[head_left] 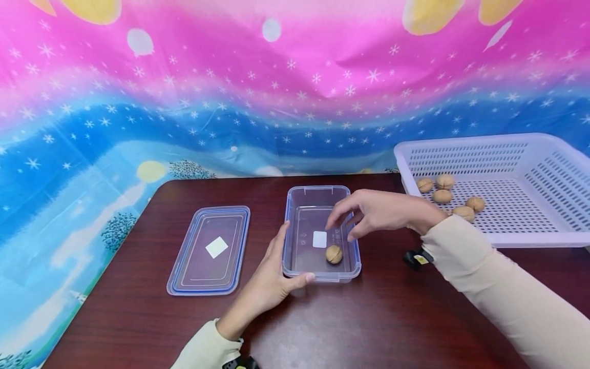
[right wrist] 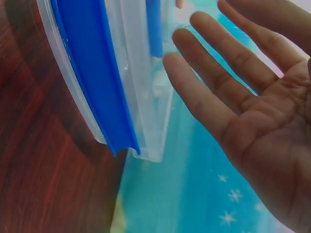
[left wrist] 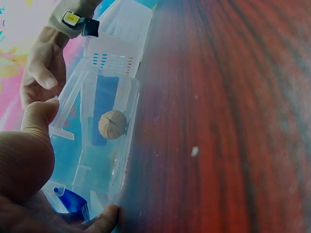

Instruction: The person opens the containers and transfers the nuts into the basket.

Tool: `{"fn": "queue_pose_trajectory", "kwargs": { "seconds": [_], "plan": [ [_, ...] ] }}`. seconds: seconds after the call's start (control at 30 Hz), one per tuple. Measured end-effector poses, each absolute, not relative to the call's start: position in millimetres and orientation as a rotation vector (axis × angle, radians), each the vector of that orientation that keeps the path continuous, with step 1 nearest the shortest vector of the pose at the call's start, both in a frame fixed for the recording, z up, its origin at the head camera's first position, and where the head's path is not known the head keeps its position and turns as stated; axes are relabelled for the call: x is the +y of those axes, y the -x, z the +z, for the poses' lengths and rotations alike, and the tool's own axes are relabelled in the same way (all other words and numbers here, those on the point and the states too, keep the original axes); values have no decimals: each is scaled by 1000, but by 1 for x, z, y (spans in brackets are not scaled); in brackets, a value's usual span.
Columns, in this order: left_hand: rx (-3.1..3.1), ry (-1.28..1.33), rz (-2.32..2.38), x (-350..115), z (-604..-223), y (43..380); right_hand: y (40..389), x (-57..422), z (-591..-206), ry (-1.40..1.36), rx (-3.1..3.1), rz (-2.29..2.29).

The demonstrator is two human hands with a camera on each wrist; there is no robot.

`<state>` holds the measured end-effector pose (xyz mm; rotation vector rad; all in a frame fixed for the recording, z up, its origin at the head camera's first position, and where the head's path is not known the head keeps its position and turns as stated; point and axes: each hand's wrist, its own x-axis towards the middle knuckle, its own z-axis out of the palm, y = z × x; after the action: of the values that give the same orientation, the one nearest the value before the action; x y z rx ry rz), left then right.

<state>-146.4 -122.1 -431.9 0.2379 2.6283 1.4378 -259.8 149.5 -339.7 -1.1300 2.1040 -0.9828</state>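
Note:
A clear plastic food container (head_left: 308,262) with a blue-edged rim stands uncovered on the table. One walnut (head_left: 334,254) lies on its floor near the front, beside a white square label. My left hand (head_left: 267,281) holds the container's near left corner, fingers along the left wall and thumb over the front rim. Above the container's right side hovers my right hand (head_left: 380,212), fingers spread and loosely bent, nothing between them. The right wrist view shows that palm empty next to the container's blue side flap (right wrist: 92,73). In the left wrist view the walnut (left wrist: 112,124) shows through the clear wall.
A matching lid (head_left: 212,274) with a white label lies flat to the left. At the right stands a pale lilac basket (head_left: 521,205) with several walnuts (head_left: 443,196) in its left part. A patterned cloth (head_left: 295,113) hangs behind the dark table.

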Motion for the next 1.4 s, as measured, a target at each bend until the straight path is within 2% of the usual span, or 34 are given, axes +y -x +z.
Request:
{"fn": "queue_pose_trajectory", "kwargs": {
  "seconds": [0.37,0.73,1.4],
  "plan": [
    [2635,-254,1430,-122,-432,146,268,119,-359,1123,2000,-847],
    [2642,-267,1429,-123,-433,147,267,94,-360,1192,2019,-526],
    [2635,-258,1422,-122,-432,146,266,82,-366,1144,2056,-347]
  ]
}}
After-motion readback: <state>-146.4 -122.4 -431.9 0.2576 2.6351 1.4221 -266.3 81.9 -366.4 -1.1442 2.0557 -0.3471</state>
